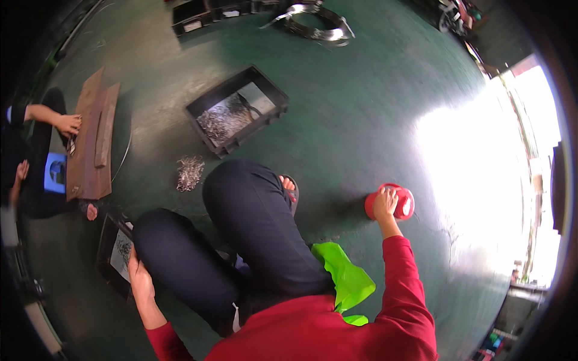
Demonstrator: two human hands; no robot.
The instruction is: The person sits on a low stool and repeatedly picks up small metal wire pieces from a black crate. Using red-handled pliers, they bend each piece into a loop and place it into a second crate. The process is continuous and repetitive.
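Single head view, looking steeply down, close over lap and green floor [361, 108]

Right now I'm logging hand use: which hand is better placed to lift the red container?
Right. The right hand already rests on the red container; the left hand is at the black tray across the body.

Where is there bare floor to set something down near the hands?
Bare green floor lies between the black tray and the red container under the right hand. It is crowded by the left hand: small tray, knees, metal scrap pile.
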